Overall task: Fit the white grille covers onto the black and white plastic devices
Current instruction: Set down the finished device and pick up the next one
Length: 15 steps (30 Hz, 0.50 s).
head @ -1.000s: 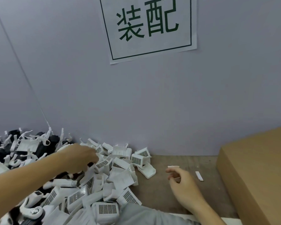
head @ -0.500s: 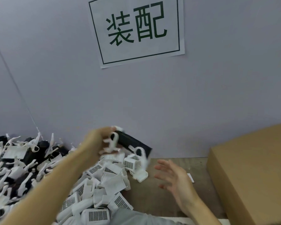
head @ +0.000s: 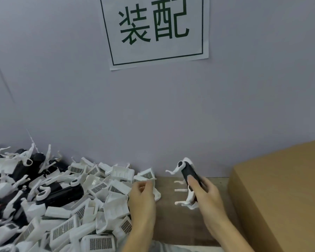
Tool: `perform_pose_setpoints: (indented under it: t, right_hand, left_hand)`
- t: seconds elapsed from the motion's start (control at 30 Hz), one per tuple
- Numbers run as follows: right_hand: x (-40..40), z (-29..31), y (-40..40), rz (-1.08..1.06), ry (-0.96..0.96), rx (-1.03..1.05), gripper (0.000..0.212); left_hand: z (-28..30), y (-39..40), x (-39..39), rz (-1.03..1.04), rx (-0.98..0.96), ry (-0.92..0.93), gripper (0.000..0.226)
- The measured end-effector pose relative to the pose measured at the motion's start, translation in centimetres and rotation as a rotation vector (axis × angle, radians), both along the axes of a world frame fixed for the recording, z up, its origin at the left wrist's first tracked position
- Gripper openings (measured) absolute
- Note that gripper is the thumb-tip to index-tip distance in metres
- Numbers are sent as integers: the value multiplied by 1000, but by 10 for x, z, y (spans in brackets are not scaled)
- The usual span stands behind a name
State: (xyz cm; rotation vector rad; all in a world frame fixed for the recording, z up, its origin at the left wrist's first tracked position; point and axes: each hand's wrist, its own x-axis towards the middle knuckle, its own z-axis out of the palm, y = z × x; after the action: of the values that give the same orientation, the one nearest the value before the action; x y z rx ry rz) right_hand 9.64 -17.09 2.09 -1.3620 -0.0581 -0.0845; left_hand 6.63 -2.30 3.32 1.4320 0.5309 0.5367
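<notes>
My right hand (head: 205,193) grips a black and white plastic device (head: 188,172), tilted upright above the brown table (head: 173,222), with white curved hooks sticking out to the left. My left hand (head: 141,194) pinches a white grille cover (head: 156,192) at the right edge of the pile of white grille covers (head: 91,197). More black and white devices (head: 60,194) lie heaped at the left, partly buried under covers.
A brown cardboard box (head: 280,197) stands at the right, close to my right hand. A grey wall with a paper sign (head: 153,30) rises right behind the table. A strip of bare table lies between the pile and the box.
The device has passed from my left hand to my right hand, which now holds it at the right. My left hand dropped back to the pile's edge and took a grille cover.
</notes>
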Motion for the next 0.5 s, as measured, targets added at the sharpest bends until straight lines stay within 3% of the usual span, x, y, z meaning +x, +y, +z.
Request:
perform_pose_setpoints:
  t: [0.1, 0.17, 0.3, 0.4, 0.5]
  right_hand:
    - [-4, -2, 1, -192, -138, -191, 20]
    - [-11, -2, 8, -117, -291, -324, 36]
    - [-24, -4, 35, 125, -487, -705, 68]
    - [-23, -3, 38, 109, -445, -816, 61]
    - [-21, -4, 35, 147, -337, -813, 45]
  left_hand:
    - [2, -11, 3, -252, 2, 41, 31]
    - [3, -19, 4, -436, -28, 53, 41]
    - [-1, -15, 5, -371, -291, -119, 21]
    - [-7, -10, 7, -333, -319, -120, 15]
    - [-10, -14, 8, -340, -209, -100, 14]
